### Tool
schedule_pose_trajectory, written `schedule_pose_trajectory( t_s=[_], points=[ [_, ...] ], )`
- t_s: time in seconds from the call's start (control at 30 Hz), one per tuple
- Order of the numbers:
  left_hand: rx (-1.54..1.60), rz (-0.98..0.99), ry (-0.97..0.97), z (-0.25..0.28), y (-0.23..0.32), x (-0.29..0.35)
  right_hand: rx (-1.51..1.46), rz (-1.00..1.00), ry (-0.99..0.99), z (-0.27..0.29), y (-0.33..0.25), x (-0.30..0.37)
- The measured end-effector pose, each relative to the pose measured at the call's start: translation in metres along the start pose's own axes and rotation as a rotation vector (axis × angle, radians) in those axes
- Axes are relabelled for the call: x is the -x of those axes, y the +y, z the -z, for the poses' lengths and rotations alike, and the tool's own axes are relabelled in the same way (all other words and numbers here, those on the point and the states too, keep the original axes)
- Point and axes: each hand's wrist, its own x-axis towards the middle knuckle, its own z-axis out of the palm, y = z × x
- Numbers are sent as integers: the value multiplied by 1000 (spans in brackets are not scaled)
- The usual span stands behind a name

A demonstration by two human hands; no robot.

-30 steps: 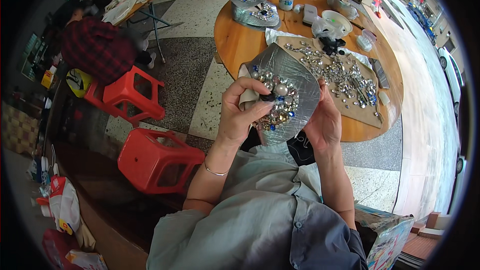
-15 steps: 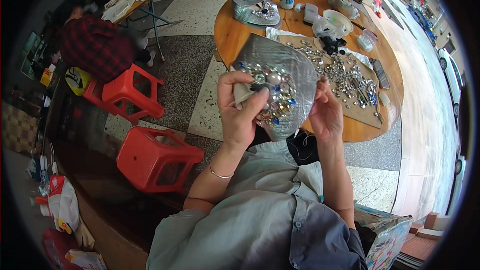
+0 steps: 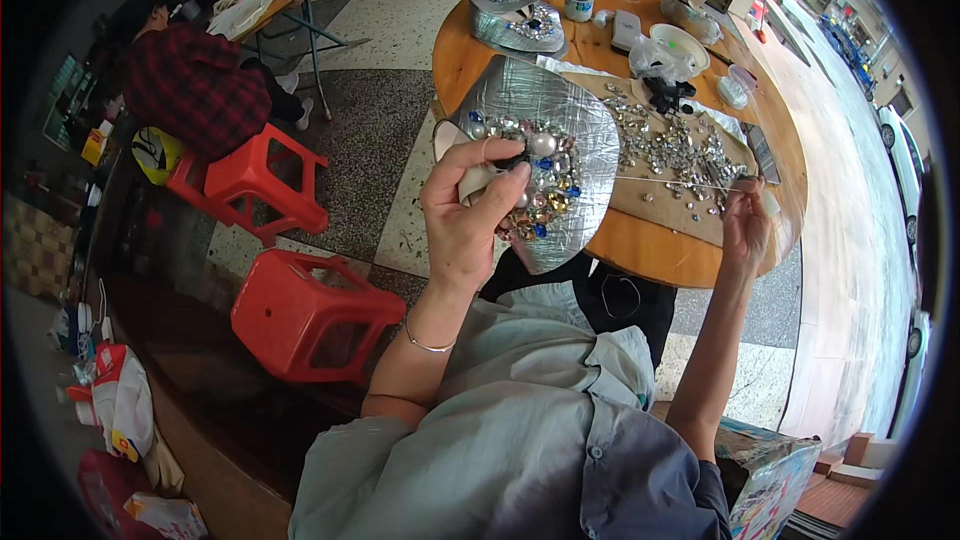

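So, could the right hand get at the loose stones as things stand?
Probably yes: the right hand is close beside the stones, with nothing solid seemingly between, though the thread it pinches may hamper it.

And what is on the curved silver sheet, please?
Clustered blue, clear and amber faceted gems and round white pearly beads; whatever lies beneath the left hand is hidden.

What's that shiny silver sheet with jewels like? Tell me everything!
The crinkled, foil-like silver sheet has a curved right edge and a cluster of pearly, clear, blue and golden beads. The left hand grips its beaded left side, holding it by the round wooden table. A white thread runs from that edge to the right hand.
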Motion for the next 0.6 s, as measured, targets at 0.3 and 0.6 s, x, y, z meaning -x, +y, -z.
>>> schedule_pose_trajectory(
  t_s=[0.3, 0.6],
  points=[
    [-40, -42, 10, 6, -5, -3, -117, -11, 45, 40, -61, -1],
    [-85, -19, 3, 7, -3, -2, -25, 59, 127, 67, -113, -7]
  ],
)
